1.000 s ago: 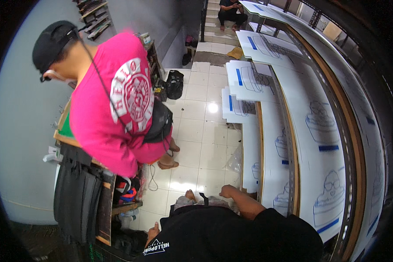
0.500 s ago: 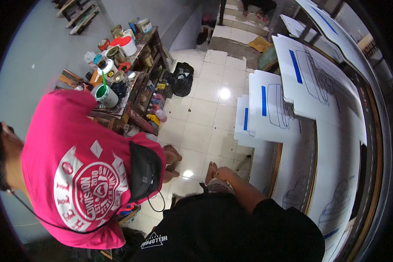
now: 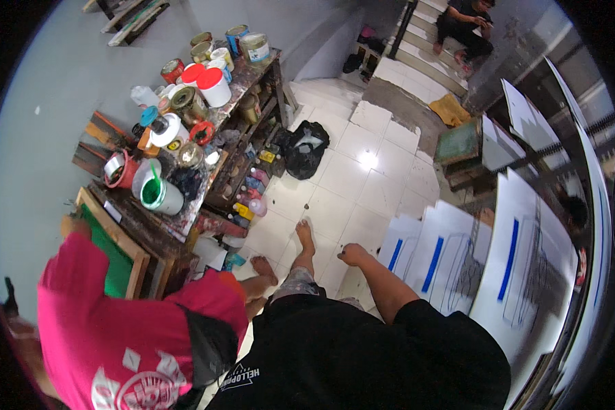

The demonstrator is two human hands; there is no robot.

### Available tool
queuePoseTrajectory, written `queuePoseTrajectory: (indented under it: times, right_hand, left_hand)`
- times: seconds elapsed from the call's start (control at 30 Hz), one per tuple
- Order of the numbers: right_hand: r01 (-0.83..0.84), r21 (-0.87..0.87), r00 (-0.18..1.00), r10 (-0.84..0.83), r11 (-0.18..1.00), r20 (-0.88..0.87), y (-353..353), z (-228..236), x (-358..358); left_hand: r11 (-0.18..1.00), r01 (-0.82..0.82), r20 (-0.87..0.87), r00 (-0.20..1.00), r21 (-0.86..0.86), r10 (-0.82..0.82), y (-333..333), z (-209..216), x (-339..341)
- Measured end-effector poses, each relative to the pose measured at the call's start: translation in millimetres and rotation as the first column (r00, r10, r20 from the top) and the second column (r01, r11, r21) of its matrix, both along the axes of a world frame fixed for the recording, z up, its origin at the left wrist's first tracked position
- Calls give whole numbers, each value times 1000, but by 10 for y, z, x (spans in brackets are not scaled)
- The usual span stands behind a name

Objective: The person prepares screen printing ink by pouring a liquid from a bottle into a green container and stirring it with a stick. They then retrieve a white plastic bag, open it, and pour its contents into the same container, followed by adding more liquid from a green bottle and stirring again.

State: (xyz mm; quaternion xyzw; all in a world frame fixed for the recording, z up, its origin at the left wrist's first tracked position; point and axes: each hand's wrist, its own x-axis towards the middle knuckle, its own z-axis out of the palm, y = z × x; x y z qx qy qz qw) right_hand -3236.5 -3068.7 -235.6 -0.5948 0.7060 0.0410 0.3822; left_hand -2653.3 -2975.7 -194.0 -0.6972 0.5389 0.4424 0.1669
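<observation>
White panels: flat white printed boards with a blue stripe and dark line drawing [image 3: 451,263] stand in a row at the wearer's right, leaning on edge, nearest to the right hand.
Right hand: the right hand [image 3: 353,254] hangs loosely curled at the end of a bare forearm, holding nothing, near the boards but apart from them.
Left hand: not in view.
Handling: the boards look thin, stiff and light, likely flexing if lifted by one corner; fresh print may smear.
Hold: by the bare white edges, clear of the printed face.
Nearby: a co-worker in a pink shirt [image 3: 123,335] stands at a cluttered paint bench [image 3: 184,219].
</observation>
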Motion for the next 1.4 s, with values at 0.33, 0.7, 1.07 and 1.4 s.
queuePoseTrajectory:
  times: [0.33, 0.7, 1.07, 1.4]
  right_hand:
    - [72, 189, 997, -68, 979, -29, -827, 151, -1499]
    - [252, 94, 956, -263, 963, 134, -2433, 109, -2675]
    - [-12, 280, 988, -32, 960, 153, -3923, -401, -3486]
    - [246, 222, 969, -243, 944, -39, -4106, -562, -3306]
  left_hand:
    - [978, 201, -46, 979, 61, -198, -2108, 40, -1281]
    - [715, 687, 0, 721, -127, -693, -4797, -492, -3044]
    - [788, 598, -277, 739, -150, -614, -6442, -817, -6286]
    - [651, 631, -6, 716, -421, -698, -7490, -3121, -7288]
